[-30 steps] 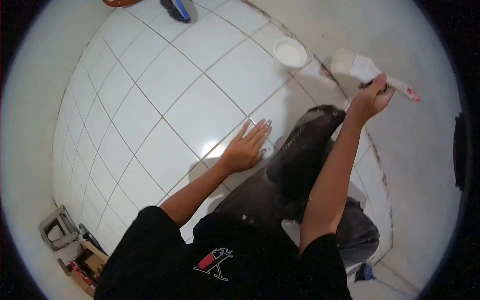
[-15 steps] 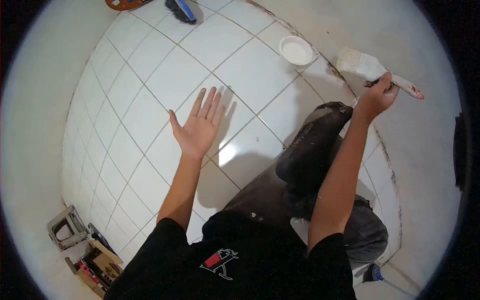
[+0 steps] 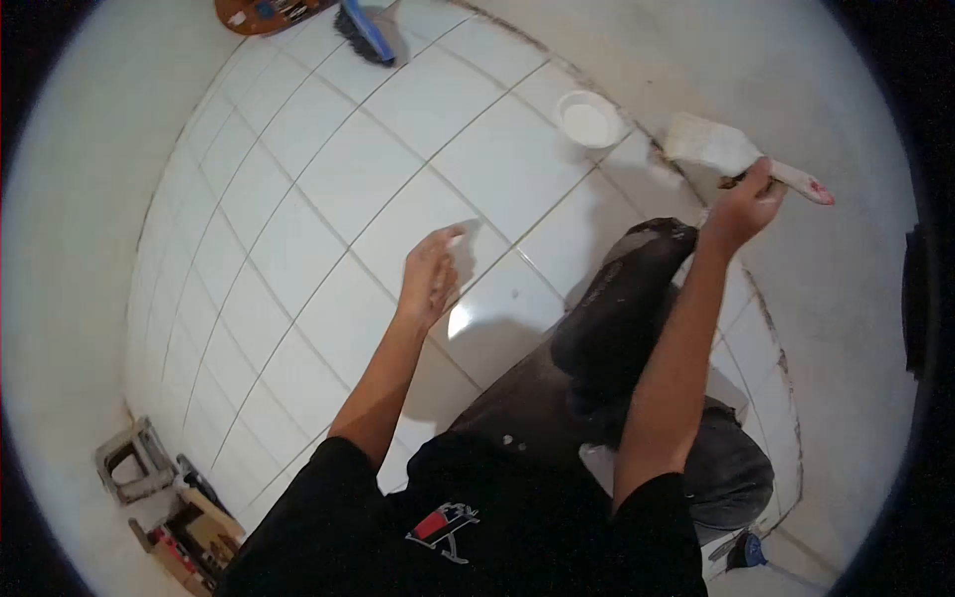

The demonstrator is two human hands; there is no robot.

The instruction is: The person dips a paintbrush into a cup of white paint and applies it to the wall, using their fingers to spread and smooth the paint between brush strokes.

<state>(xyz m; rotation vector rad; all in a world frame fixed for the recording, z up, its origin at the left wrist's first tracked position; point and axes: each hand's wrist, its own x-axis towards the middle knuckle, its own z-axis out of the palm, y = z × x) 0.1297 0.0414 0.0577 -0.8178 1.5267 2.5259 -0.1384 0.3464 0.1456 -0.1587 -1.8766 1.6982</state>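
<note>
In my right hand (image 3: 746, 211), fingers closed round the handle, is a wide paintbrush (image 3: 712, 144) with whitish bristles and red marks at the handle's end. The brush is up beside the wall, its bristles pointing left. My left hand (image 3: 431, 271) hovers over the tiles with its fingers curled in, the index finger less bent than the others. Nothing shows in that hand. A small white bowl (image 3: 587, 120) of white liquid stands on the floor near the wall, left of the bristles and apart from both hands.
White tiled floor (image 3: 298, 269) meets a pale wall (image 3: 796, 90) along a rough, dirty edge. A blue brush with dark bristles (image 3: 366, 35) and a brown object (image 3: 269, 14) lie at the top. A wooden box of tools (image 3: 189, 532) and a grey frame (image 3: 134, 463) are at lower left.
My left hand has gone from spread, palm up, to curled fingers, and has moved slightly right. My right hand keeps the paintbrush at nearly the same place. The view has shifted a little.
</note>
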